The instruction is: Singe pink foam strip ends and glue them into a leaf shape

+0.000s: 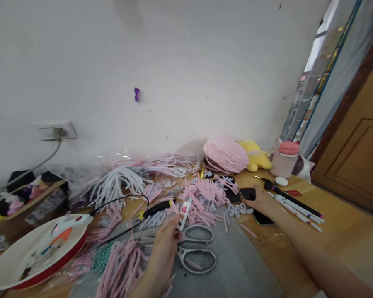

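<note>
"What do the left hand's (164, 242) fingers have?"

"They're pinched around the lower part of a white lighter (185, 212) with a red print, held tilted above the grey mat (236, 265)."

"And what's near it?"

"Grey-handled scissors (180, 250) lie just beside that hand, and a heap of pink fuzzy pieces (202, 196) is beyond the lighter."

"The right hand (262, 201)?"

"It's reached out over a dark phone (263, 218) on the wooden counter (338, 240), partly covering it. The fingers look slightly parted; I can't tell whether they grip anything."

"To its right?"

"White pens (295, 211), lying near."
</note>
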### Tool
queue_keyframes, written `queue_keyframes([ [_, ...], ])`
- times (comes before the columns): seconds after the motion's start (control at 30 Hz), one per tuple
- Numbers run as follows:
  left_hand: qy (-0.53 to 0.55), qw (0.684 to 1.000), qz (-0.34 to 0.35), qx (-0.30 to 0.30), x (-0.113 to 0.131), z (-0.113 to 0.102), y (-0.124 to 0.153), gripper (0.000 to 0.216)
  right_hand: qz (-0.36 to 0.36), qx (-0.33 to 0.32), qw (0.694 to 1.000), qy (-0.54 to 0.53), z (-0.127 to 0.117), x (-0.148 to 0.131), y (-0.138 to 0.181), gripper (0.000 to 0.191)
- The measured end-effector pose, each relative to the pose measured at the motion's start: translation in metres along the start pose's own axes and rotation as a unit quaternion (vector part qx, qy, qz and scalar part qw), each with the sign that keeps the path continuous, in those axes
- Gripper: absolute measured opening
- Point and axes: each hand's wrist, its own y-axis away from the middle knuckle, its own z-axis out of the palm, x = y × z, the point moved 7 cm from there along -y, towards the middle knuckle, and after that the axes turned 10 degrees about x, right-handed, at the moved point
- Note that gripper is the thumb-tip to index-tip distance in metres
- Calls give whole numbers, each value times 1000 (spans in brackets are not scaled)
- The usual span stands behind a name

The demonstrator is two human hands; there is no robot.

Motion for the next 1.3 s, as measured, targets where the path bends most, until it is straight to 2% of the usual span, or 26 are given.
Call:
queue_keyframes([
  [0.17,6,1000,18,-22,9,3,2,22,25,30,998,49,-9,-14,5,75],
  [0.27,8,1000,10,-21,9,2,2,22,37,27,998,35,-12,-7,9,78],
  [0.33,10,1000,6,-19,7,0,1,21,33,43,999,1,-18,3,19,71],
  [0.4,14,1000,3,-15,6,-1,0,20,-2,85,995,-43,-29,13,36,53],
  [0.47,17,1000,1,-12,5,-3,0,20,-70,110,986,-103,-38,19,59,42],
  [0.57,14,1000,2,-15,7,-1,1,21,-127,84,981,-121,-38,31,87,37],
  [0.63,14,1000,2,-15,8,0,2,21,-146,78,981,-105,-35,37,94,36],
  [0.77,37,999,1,-6,11,-1,2,22,-138,96,982,-82,-28,43,75,39],
  [1.0,52,999,2,8,11,-5,-3,19,-178,161,959,-151,-21,33,29,41],
  [1.1,56,998,-7,10,10,-6,-3,21,-184,173,954,-160,-19,30,23,42],
  [1.23,53,998,-5,15,10,-6,-4,24,-213,137,955,-152,-14,25,23,41],
  [1.3,51,999,-3,13,11,-6,-4,26,-204,141,955,-160,-16,26,22,43],
])
